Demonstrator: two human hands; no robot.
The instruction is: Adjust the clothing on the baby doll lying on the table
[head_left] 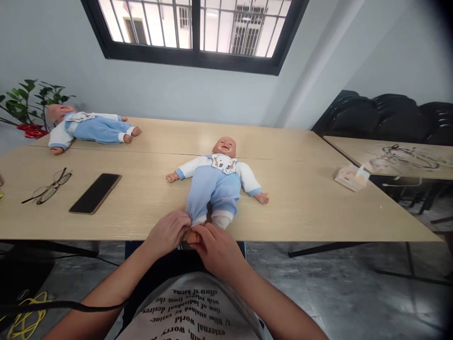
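Doll point(215, 186) feet at table point(300, 212) edge

Quick count: two baby dolls in blue-and-white rompers, one near point(218, 182) and one far point(87, 127); one pair of thin-framed glasses point(47, 186); one black slab phone point(95, 192); one tissue box point(350, 177); one green potted plant point(31, 101); two light wooden desks point(304, 208) point(357, 148); two hands point(168, 232) point(217, 250).

An office meeting room: long wooden table point(300, 156), stacked black chairs point(389, 115), barred window point(198, 28).
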